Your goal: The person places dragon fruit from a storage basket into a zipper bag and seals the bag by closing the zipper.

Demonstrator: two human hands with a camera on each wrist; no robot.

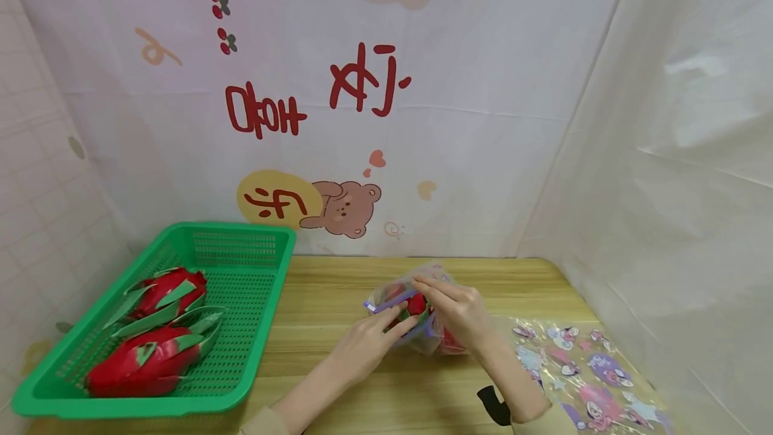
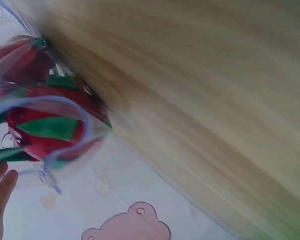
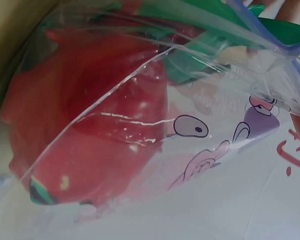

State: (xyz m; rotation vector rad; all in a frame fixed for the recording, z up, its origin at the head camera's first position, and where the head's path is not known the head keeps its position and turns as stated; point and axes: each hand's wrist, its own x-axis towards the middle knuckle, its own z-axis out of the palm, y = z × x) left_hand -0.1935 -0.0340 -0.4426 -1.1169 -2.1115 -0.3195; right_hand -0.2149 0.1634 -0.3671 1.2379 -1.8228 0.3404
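Observation:
A clear printed zip bag (image 1: 437, 348) with a blue-purple edge lies on the table, with red dragon fruit inside. At its mouth shows one dragon fruit (image 1: 417, 303) with green leaf tips. My left hand (image 1: 362, 341) reaches in from the left, extended fingers at that fruit; in the left wrist view, its fingertips (image 2: 6, 182) are right by a green leaf. From the right, my right hand (image 1: 461, 311) lays straight fingers across the bag's mouth, thumb hidden in the head view. The right wrist view shows a bagged dragon fruit (image 3: 95, 110) through the plastic.
On the left stands a green basket (image 1: 274, 301) holding two dragon fruit (image 1: 145, 361). At the right, a flat clear bag with cartoon prints (image 1: 594, 374) lies on the wooden table (image 1: 326, 314). A black curved piece (image 1: 495, 405) sits beside the right forearm. White cloth hangs behind and to the right.

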